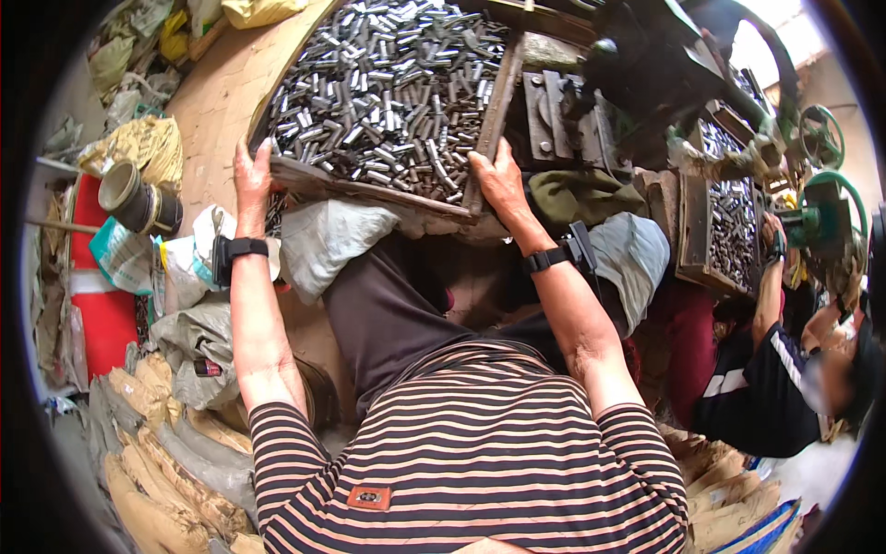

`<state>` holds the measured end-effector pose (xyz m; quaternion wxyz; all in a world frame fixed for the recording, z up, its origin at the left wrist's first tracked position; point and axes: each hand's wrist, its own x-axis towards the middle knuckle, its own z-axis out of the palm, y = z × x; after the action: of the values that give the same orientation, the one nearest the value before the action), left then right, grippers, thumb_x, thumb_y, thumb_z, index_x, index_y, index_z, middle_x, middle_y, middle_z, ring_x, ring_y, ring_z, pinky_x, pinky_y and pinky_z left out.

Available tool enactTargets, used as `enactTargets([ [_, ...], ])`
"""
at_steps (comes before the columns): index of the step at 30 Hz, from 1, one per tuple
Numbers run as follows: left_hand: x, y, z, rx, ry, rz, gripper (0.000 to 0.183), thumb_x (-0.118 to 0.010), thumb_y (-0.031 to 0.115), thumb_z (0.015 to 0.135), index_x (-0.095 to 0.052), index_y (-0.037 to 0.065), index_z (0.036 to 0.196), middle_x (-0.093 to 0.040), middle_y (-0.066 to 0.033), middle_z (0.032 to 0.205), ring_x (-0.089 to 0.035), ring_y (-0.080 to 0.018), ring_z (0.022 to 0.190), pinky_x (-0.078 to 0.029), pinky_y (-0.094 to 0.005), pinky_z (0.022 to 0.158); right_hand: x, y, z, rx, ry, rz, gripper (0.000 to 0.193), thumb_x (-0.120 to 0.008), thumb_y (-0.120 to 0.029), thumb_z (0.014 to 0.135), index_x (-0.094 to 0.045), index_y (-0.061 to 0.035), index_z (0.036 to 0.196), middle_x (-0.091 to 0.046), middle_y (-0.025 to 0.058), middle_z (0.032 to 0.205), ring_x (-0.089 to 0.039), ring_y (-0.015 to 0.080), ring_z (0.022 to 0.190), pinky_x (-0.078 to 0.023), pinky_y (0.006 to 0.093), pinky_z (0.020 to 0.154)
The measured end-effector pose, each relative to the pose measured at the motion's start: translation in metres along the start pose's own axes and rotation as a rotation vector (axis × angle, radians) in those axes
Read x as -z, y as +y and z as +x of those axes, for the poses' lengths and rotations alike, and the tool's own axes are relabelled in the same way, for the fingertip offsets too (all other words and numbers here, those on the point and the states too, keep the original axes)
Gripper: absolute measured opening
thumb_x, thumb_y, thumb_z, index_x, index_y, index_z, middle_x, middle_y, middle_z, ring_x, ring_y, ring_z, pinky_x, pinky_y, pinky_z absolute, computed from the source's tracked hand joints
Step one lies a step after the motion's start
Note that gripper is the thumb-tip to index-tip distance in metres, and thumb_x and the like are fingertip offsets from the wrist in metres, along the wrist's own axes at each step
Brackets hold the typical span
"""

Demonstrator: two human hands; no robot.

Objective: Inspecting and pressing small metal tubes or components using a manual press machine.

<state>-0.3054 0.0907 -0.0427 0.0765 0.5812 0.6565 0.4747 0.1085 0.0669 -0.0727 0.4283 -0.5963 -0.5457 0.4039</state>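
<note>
A shallow wooden tray holds a heap of short grey metal rods. My left hand grips the tray's near left corner, fingers curled over the front edge. At the near right corner my right hand grasps the rim, where the front edge meets the right side rail. Both wrists wear black bands with small devices. The tray sits in front of my knees, above my dark trousers.
A dark metal press machine stands to the right of the tray. A second tray of metal rods lies further right, where another person in a dark shirt works. Sacks and bags pile at my left.
</note>
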Motion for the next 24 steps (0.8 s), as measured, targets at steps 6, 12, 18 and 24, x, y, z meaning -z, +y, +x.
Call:
enactTargets([
  [6,-0.008,0.095,-0.044,-0.149,0.18,0.146,0.048,-0.063,0.03,0.091,-0.051,-0.002,0.125,-0.058,-0.0185,0.115,-0.056,-0.0276,0.103,-0.042,-0.0371,0.093,0.037,0.0,0.008,-0.067,0.093,-0.228,0.077,-0.063,-0.051,0.078,-0.05,0.0066,0.127,-0.053,0.0292,0.126,-0.051,0.0376,0.12,-0.04,0.0418,0.101],
  [12,-0.061,0.223,-0.135,-0.165,-0.522,-0.29,0.02,-0.062,0.012,0.088,-0.063,0.0,0.105,-0.064,-0.0111,0.096,-0.062,-0.0201,0.087,-0.049,-0.0314,0.079,0.06,-0.013,0.016,0.03,0.072,-0.155,0.035,-0.061,-0.034,0.078,-0.067,-0.0059,0.098,-0.068,0.0189,0.091,-0.066,0.0352,0.087,-0.05,0.0447,0.08],
  [18,-0.093,0.255,-0.169,-0.29,-0.729,-0.31,0.021,-0.064,0.014,0.085,-0.062,0.001,0.101,-0.062,-0.0147,0.092,-0.062,-0.0306,0.08,-0.049,-0.0362,0.071,0.078,-0.059,-0.007,0.257,0.284,-0.504,0.019,-0.059,-0.024,0.082,-0.059,-0.0056,0.08,-0.065,0.0173,0.081,-0.063,0.0392,0.079,-0.05,0.049,0.07],
  [24,-0.078,0.24,-0.156,-0.27,-0.647,-0.085,0.022,-0.064,0.012,0.085,-0.062,0.0,0.103,-0.063,-0.0138,0.093,-0.064,-0.027,0.083,-0.049,-0.0339,0.074,0.074,-0.054,-0.018,0.417,0.245,-0.653,0.02,-0.057,-0.027,0.086,-0.058,-0.0072,0.082,-0.065,0.015,0.082,-0.063,0.0367,0.078,-0.051,0.0465,0.069],
])
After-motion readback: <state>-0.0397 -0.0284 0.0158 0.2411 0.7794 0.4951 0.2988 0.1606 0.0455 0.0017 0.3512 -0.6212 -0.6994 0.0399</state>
